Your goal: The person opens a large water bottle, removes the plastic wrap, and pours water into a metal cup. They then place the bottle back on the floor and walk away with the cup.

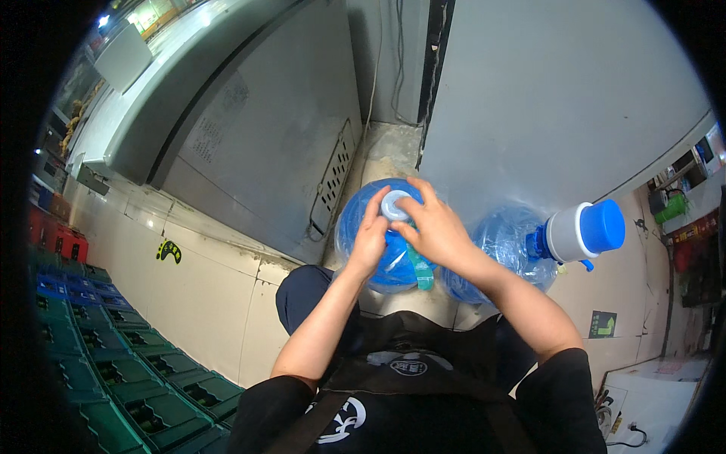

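Note:
A large blue water jug (368, 198) stands upright on the floor before me, wrapped in thin clear plastic. My left hand (371, 235) touches the near left side of its white cap (395, 205), index finger stretched along the rim. On the cap's right side lie the fingers of my right hand (434, 224), the thumb just below it. A green strip (421, 267) hangs from the jug's neck under my right hand. To the right is a second clear-blue jug (505, 238), partly behind my right forearm, with a white and blue hand-press water pump (578, 232) on its neck.
A grey metal appliance (255, 142) stands at the left and a large grey panel (556, 102) at the right, with cables (374, 74) in the gap between them. Green bottle crates (130, 363) are stacked at the lower left. A white appliance (652, 391) is at the lower right.

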`<state>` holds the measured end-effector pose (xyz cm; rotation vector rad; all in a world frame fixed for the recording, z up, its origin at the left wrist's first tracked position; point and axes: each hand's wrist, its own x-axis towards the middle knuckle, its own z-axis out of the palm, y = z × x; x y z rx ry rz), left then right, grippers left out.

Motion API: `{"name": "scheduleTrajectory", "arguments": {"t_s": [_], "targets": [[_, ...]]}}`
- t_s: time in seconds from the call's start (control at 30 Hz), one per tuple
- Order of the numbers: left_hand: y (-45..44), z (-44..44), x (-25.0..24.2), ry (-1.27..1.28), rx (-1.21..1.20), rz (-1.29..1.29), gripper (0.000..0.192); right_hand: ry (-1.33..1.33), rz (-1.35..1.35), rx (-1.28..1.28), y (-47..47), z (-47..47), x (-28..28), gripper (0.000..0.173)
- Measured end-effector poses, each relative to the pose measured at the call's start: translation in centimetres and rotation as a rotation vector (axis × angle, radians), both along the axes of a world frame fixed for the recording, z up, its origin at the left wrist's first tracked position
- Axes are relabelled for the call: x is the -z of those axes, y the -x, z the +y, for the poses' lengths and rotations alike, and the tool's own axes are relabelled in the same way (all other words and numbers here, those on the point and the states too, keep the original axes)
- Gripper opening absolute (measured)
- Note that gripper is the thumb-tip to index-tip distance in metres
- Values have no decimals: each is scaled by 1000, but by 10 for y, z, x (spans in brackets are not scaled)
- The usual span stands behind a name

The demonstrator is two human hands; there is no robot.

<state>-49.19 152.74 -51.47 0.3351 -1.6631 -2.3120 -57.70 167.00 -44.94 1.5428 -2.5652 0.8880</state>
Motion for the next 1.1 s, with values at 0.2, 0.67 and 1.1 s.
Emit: {"name": "scheduleTrajectory", "arguments": {"t_s": [0.2,0.67,1.1], "targets": [[-1,0,1,200,22,-26,74,123,-200,-42,11,-10,27,31],[5,3,11,222,34,2,82,214,-11,-34,-3,-10,38,34],[-23,54,-18,875,-310,270,10,742,-266,879,-45,141,46,23]]}}
